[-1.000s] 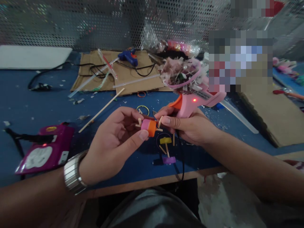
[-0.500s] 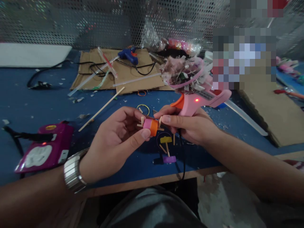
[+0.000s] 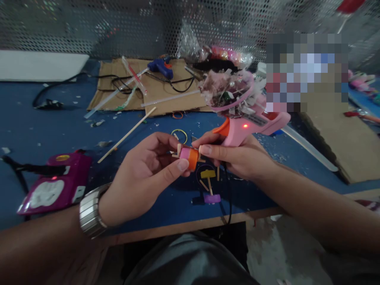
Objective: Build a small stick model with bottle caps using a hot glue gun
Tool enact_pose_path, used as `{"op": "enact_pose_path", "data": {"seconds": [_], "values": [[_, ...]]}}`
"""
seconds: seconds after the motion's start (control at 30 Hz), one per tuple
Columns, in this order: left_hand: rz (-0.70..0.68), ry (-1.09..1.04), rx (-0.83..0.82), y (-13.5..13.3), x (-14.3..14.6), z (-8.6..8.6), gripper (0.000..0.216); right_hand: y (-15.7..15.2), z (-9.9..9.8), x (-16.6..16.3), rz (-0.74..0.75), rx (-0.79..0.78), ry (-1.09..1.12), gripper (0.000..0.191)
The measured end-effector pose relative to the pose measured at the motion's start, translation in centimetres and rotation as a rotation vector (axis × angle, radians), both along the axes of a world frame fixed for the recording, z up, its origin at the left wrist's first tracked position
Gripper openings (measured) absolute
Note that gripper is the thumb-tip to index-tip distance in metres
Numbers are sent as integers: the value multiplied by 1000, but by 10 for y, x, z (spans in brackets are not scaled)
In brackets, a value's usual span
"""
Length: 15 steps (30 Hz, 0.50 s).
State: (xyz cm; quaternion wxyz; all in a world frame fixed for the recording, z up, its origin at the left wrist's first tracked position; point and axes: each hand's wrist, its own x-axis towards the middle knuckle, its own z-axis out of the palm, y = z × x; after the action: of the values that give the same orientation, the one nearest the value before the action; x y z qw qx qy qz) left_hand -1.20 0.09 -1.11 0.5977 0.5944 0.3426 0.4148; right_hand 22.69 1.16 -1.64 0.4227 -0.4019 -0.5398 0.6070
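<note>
Between the thumb and fingers of my left hand (image 3: 142, 174) is a small pink-and-orange piece (image 3: 192, 159) with short wooden sticks at its ends. My right hand (image 3: 240, 158) holds a pink glue gun (image 3: 237, 134) with an orange trigger and a lit red light. Its thumb and index fingertip pinch the stick at the piece's right end. Just below, a purple block (image 3: 212, 198) and a yellow block (image 3: 208, 174) lie joined by a thin wooden stick. Beyond my fingers lies a yellow rubber band (image 3: 184, 133).
A purple device (image 3: 56, 182) with a red light sits at left. Cardboard (image 3: 175, 101) at the back carries a blue glue gun (image 3: 162, 67) and glue sticks. A long wooden stick (image 3: 127, 134) lies on the blue table (image 3: 74, 130). More cardboard (image 3: 335, 138) is at right.
My right thumb and fingertip have shifted slightly left, closer against the right end of the pink-and-orange piece. Both hands keep their holds.
</note>
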Motion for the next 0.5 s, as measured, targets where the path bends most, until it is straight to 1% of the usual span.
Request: {"op": "enact_pose_path", "data": {"seconds": [0.17,0.33,0.5], "values": [[8,-55,-43,1,1,-3,22,0,0,1,-1,7,-46,22],[1,-107,-90,2,1,-7,19,0,9,-3,-25,54,-35,13],[-14,-191,-216,1,2,-6,22,0,13,-4,-20,80,-79,14]]}}
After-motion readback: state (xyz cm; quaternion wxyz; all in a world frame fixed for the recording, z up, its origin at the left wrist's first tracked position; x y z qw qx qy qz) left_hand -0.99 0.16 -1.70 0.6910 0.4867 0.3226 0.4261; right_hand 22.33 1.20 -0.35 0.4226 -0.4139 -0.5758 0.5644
